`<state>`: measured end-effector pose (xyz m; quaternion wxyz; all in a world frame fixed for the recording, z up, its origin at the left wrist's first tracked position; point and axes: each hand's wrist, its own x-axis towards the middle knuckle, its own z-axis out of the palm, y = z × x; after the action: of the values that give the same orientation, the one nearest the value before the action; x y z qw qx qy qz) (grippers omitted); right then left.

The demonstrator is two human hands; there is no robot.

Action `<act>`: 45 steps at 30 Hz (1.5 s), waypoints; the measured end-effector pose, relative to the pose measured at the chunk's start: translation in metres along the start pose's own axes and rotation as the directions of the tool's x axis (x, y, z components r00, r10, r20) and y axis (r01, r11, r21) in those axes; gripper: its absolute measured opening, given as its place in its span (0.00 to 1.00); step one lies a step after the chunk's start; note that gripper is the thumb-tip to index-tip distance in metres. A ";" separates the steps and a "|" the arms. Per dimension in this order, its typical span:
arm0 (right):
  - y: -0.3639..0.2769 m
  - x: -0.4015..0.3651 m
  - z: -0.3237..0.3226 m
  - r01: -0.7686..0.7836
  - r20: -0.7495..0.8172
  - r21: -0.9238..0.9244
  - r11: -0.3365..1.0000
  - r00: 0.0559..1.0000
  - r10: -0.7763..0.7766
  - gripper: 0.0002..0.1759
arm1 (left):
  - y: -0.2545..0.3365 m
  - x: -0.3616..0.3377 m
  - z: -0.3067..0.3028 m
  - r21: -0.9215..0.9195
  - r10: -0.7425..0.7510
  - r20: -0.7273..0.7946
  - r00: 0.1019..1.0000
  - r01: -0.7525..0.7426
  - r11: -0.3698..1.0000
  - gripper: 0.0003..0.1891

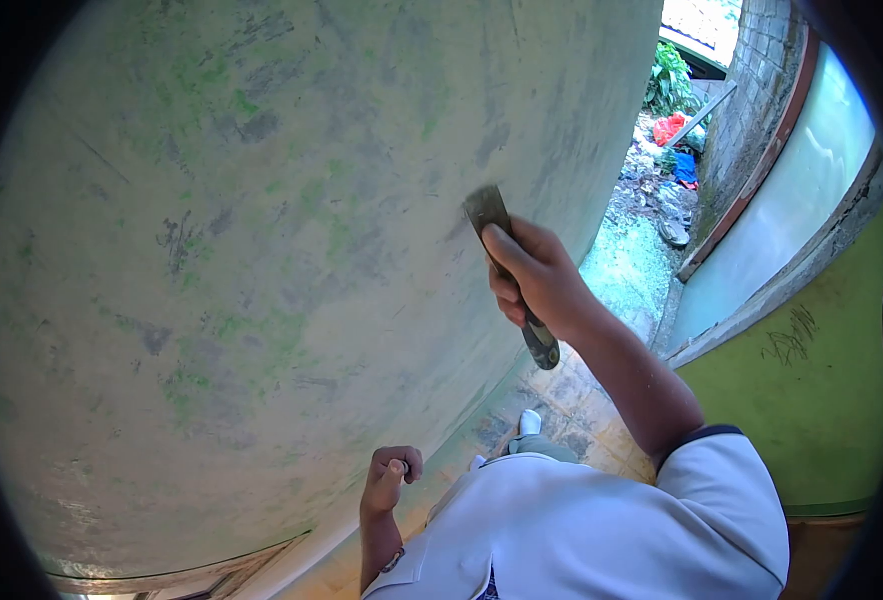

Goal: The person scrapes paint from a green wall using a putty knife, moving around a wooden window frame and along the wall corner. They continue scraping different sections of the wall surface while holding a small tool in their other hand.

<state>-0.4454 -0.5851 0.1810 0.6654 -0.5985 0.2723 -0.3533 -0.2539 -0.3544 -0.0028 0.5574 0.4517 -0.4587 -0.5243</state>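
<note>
My right hand is wrapped round the handle of a putty knife, its thumb lying along the base of the blade. The flat metal blade points up and left, with its edge right at the patchy wall. The dark butt of the handle sticks out below my fist. White filler, grey smears and green paint show on the wall. Lower down, my left hand is closed in front of my body, near the wall. A small dark spot shows at its curled fingers, and I cannot tell what they hold.
A tiled floor runs along the wall's foot, with my shoe on it. To the right are a green wall and a pale panel in a brown frame. Rubbish and plants lie beyond the passage opening.
</note>
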 end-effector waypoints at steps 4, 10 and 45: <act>-0.001 -0.017 -0.002 -0.043 -0.013 0.058 0.997 0.999 0.044 0.18 | 0.001 0.003 0.002 0.031 -0.010 0.011 1.000 0.009 0.999 0.36; -0.001 -0.005 -0.004 -0.108 0.000 0.001 0.994 0.994 0.108 0.17 | -0.004 0.004 -0.001 0.006 -0.008 -0.007 1.000 0.008 1.000 0.36; 0.027 -0.021 -0.026 -0.198 -0.022 0.055 0.979 0.980 0.200 0.18 | -0.011 0.009 0.010 -0.005 -0.044 0.021 0.999 0.044 0.999 0.35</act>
<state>-0.4745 -0.5828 0.1493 0.7092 -0.5456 0.3304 -0.3002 -0.2654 -0.3643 -0.0112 0.5422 0.4544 -0.4531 -0.5424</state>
